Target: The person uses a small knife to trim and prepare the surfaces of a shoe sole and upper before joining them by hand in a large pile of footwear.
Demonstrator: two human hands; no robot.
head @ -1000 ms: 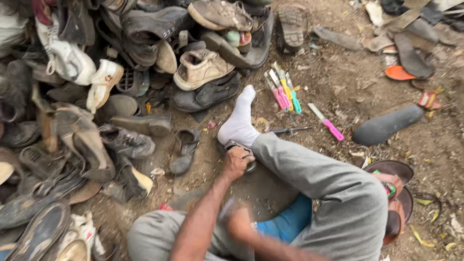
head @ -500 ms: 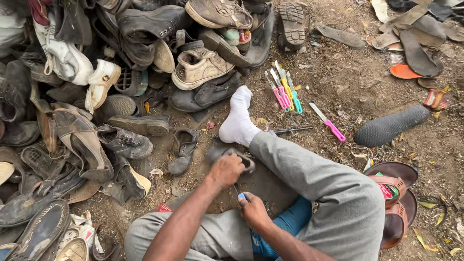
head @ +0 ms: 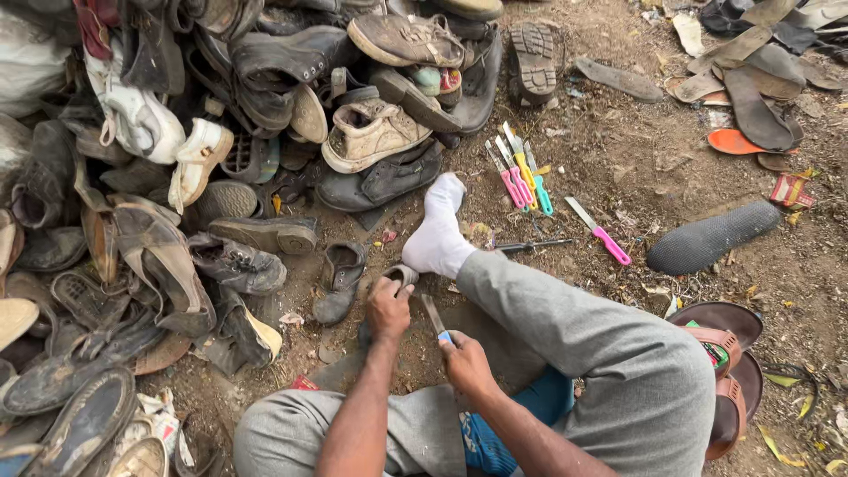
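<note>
I sit on bare dirt with my right leg in grey trousers stretched out, the foot in a white sock (head: 437, 231). My left hand (head: 389, 306) grips a dark shoe (head: 399, 276) just behind the sock. My right hand (head: 465, 360) holds a small knife with a blue handle (head: 435, 316), blade pointing up toward the shoe. Much of the shoe is hidden by my left hand and leg.
A big heap of worn shoes (head: 221, 150) fills the left and top. Several knives with pink, yellow and teal handles (head: 521, 177) lie on the dirt beyond my foot, one pink knife (head: 601, 231) apart. A black sole (head: 714, 237) and brown sandals (head: 729, 349) lie right.
My right hand has come up from my lap with the knife, now raised beside the shoe. My left hand stays on the shoe.
</note>
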